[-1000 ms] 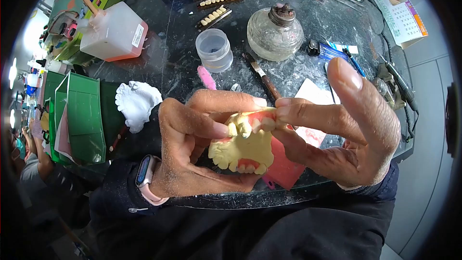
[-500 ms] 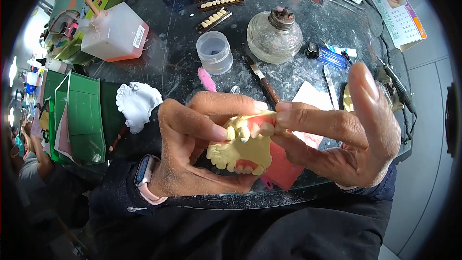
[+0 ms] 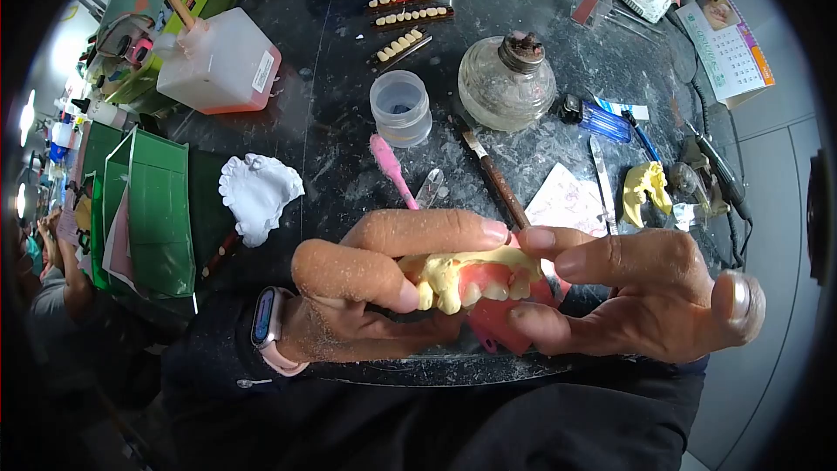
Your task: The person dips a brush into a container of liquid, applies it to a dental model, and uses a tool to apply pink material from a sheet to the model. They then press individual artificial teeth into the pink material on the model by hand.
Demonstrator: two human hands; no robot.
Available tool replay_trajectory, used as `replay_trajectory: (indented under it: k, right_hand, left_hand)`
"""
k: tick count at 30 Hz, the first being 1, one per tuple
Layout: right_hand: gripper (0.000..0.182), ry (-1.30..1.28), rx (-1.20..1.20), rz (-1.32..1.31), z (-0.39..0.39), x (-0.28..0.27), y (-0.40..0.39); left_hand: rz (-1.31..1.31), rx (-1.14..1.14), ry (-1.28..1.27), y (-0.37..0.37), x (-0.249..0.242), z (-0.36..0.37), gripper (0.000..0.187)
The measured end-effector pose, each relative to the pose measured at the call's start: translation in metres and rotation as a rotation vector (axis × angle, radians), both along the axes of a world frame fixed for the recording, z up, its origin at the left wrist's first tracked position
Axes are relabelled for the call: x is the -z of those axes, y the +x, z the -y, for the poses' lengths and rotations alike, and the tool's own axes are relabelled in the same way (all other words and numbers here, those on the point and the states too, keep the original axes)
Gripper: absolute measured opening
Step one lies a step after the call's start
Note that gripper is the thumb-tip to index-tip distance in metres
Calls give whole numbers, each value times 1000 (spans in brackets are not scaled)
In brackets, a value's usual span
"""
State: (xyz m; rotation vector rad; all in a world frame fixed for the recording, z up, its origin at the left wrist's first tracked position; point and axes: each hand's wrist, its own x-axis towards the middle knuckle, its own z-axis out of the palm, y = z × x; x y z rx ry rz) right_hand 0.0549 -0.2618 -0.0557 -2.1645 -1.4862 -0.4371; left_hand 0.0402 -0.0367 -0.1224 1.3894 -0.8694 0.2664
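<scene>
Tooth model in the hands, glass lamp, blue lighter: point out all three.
Tooth model (image 3: 479, 276): head view, on its pink gum part.
Glass lamp (image 3: 506, 89): head view, on its round body.
Blue lighter (image 3: 604, 122): head view, on its see-through blue body.

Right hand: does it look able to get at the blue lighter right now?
Probably yes. The right hand would have to leave the dental cast, but only low things, the slim metal tool and paper, seem to lie before the blue lighter.

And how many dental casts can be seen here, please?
3: yellow cast in the left hand, white cast right of the green box, second yellow cast left of the handpiece. More may be hidden.
</scene>
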Motion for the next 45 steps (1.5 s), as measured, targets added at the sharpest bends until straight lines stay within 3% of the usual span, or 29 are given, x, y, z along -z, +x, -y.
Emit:
replay_trajectory:
  k: [7, 13, 19, 29, 45]
  right_hand:
    - [83, -30, -33, -2, -1, 2, 3]
    - [87, 19, -17, -79, 3, 0, 5]
    - [92, 236, 97, -309, -5, 7, 12]
    - [94, 425, 79, -465, -19, 24, 13]
    - [94, 339, 71, -405, -17, 22, 14]
  left_hand:
    - [38, 23, -17, 0, 5, 1, 56]
    - [-4, 24, 23, 4, 1, -2, 71]
    - [-142, 40, 67, 5, -4, -5, 87]
    - [-152, 24, 107, 5, -5, -4, 81]
    - [-174, 52, 97, 4, -5, -4, 83]
